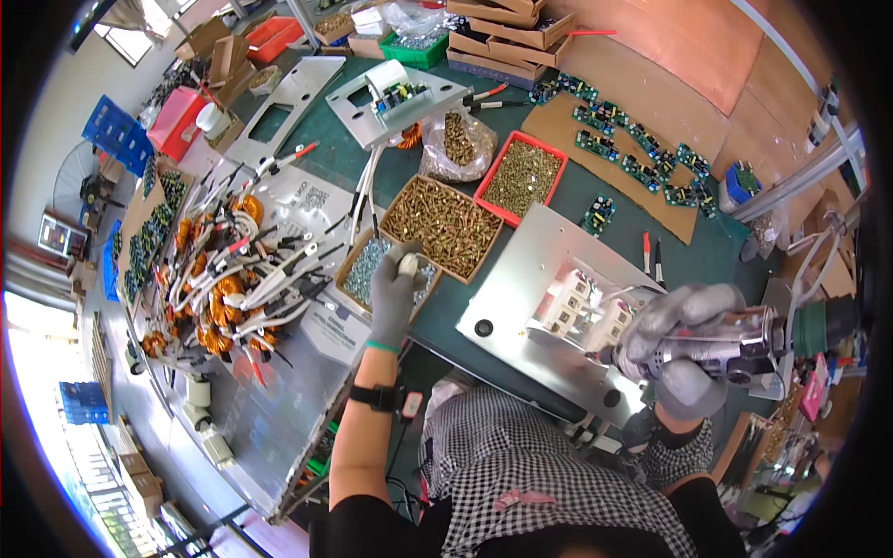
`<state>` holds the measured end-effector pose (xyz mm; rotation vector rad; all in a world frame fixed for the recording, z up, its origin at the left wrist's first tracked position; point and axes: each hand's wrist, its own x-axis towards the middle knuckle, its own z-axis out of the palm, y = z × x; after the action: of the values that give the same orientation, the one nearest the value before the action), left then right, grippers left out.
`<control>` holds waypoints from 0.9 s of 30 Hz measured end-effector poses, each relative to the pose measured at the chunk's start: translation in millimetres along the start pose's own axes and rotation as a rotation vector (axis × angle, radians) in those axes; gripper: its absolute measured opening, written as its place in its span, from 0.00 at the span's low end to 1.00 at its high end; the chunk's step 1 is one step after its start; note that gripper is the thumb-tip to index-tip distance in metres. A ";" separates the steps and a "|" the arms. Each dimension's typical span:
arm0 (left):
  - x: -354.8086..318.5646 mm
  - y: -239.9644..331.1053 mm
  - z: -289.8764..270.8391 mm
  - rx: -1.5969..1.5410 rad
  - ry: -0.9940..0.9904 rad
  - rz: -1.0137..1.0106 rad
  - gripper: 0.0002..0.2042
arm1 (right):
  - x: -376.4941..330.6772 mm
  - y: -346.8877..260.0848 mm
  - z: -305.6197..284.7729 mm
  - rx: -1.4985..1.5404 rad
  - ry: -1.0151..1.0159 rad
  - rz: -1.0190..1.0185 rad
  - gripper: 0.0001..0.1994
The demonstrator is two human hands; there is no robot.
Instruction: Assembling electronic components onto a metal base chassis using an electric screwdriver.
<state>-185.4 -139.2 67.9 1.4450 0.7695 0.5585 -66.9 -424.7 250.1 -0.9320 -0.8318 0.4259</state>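
My gloved left hand (397, 288) is over a cardboard box of small silver screws (363, 272). Its fingers are curled together at the screws, and what they hold, if anything, is hidden. My gloved right hand (693, 330) is wrapped round a power screwdriver (744, 349) with a silver body and dark end, lying sideways. The tool's tip is over a silver metal panel (507, 288) in front of me. White terminal blocks (569, 302) sit in the panel's opening, close to the tip.
Beside the silver screws stand a box of brass-coloured screws (442, 223) and a red tray of small fasteners (523, 177). Orange coils with white cables (228, 298) are heaped at left. Green circuit boards (642, 172) lie on cardboard at far right. Another metal panel (358, 104) stands behind.
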 end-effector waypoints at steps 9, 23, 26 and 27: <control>211.0 32.0 102.5 1.215 -0.231 0.671 0.13 | 3.8 14.9 22.8 -0.161 0.381 0.094 0.21; 274.8 79.3 35.6 1.353 -0.116 0.914 0.09 | 10.4 28.5 15.6 -0.251 0.536 0.013 0.21; 283.4 93.8 30.5 1.383 -0.048 0.899 0.07 | 4.3 23.0 12.3 -0.297 0.543 0.016 0.21; 285.2 95.4 30.8 1.347 0.018 0.987 0.06 | 2.7 22.6 10.6 -0.276 0.549 0.018 0.21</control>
<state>33.8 61.0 125.2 3.1294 0.3286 0.8202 -73.1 -405.0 235.8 -1.2388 -0.3819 0.0565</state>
